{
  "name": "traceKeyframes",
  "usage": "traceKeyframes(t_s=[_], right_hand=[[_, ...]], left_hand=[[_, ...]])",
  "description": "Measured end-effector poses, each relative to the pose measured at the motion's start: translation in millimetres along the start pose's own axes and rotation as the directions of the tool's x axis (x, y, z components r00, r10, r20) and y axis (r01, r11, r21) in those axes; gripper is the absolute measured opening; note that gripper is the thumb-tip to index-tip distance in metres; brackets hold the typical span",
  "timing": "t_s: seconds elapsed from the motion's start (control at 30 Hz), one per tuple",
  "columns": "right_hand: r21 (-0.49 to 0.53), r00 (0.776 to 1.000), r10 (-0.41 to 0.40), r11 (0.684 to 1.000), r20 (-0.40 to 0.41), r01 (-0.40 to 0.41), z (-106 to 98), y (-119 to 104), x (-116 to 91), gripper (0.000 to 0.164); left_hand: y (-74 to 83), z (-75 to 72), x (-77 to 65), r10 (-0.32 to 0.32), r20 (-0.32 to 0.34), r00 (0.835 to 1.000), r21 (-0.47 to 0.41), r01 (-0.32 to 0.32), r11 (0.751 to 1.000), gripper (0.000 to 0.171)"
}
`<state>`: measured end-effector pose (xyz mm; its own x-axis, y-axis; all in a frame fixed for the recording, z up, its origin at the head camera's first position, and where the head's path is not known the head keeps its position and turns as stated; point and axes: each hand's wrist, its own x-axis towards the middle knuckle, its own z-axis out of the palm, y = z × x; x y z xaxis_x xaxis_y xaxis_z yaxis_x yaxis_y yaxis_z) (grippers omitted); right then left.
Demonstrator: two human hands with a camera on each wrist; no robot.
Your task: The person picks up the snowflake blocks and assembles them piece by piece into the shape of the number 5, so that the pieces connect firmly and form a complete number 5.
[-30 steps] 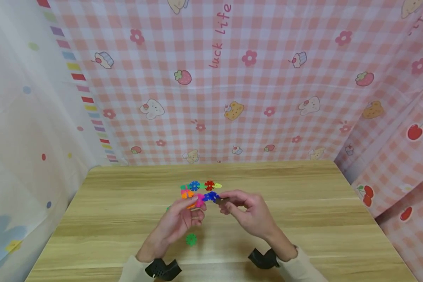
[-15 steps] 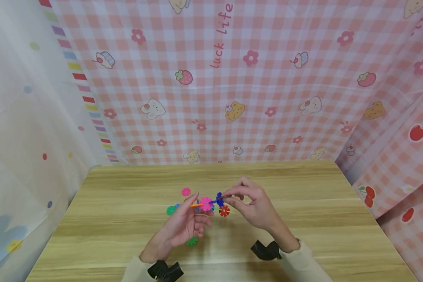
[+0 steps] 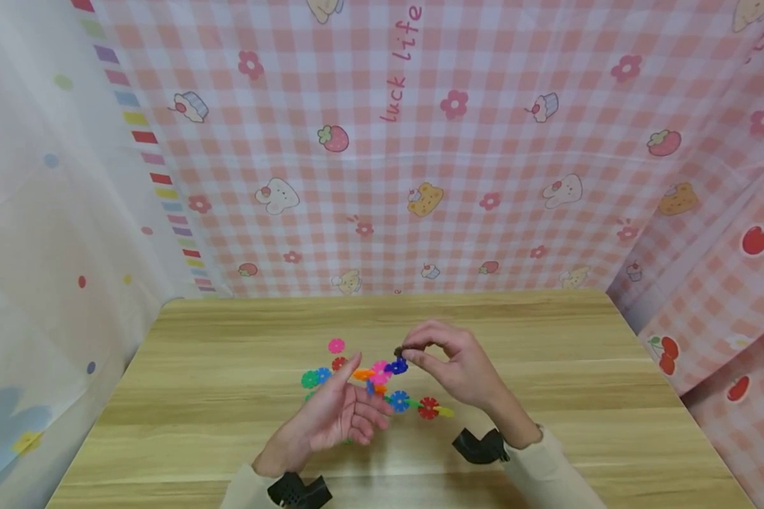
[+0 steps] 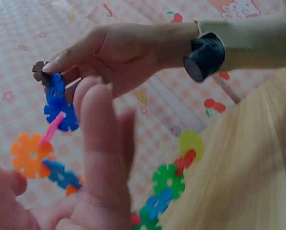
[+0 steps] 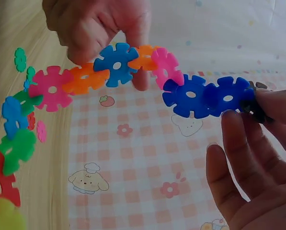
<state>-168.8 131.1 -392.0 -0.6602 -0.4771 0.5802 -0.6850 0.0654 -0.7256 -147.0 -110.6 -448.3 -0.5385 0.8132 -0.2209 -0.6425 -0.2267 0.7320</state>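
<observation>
A long chain of notched, flower-shaped plastic discs hangs between the hands. My right hand [image 3: 455, 364] pinches a dark brown disc [image 4: 39, 73] at one end, joined to two dark blue discs [image 5: 193, 96]. A pink disc [image 5: 166, 67], orange discs [image 4: 32, 155] and a lighter blue disc [image 5: 117, 65] follow. My left hand [image 3: 344, 410] lies around the orange part, palm up with thumb apart and fingers loose; whether it touches the chain is hard to tell. Beyond it the chain runs through green and blue discs to a red disc [image 3: 429, 408] and a yellow disc [image 3: 446, 412].
On the wooden table [image 3: 197, 396], loose discs lie behind and left of my left hand: a pink disc [image 3: 336, 346], a red disc [image 3: 339, 364], a blue disc [image 3: 323, 375] and a green disc [image 3: 310, 379]. A checked curtain [image 3: 388, 233] stands behind the table.
The chain's red and yellow end has swung from behind the hands toward the front right. My right hand has risen slightly, still pinching the brown disc; my left fingers have spread from the chain.
</observation>
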Motion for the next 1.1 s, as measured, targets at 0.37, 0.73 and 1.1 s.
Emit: traceKeyframes(t_s=[0.37, 0.73, 1.1], right_hand=[[0.176, 0.973, -0.012, 0.984, 0.231, -0.029, -10, -6, 4, 0.017], [0.307, 0.905, -0.067, 0.949, 0.42, -0.072, -11, 0, 17, 0.021], [0.384, 0.849, -0.092, 0.913, 0.52, -0.136, -11, 5, 25, 0.021]], left_hand=[[38.3, 6.8, -23.6, 0.291, -0.39, 0.873, 0.755, 0.122, 0.644, 0.064], [36.4, 19.5, -10.3, 0.33, -0.004, 0.944, 0.759, -0.211, 0.616, 0.038], [27.3, 15.4, -0.5, 0.16, 0.315, 0.936, 0.59, -0.325, 0.739, 0.041]])
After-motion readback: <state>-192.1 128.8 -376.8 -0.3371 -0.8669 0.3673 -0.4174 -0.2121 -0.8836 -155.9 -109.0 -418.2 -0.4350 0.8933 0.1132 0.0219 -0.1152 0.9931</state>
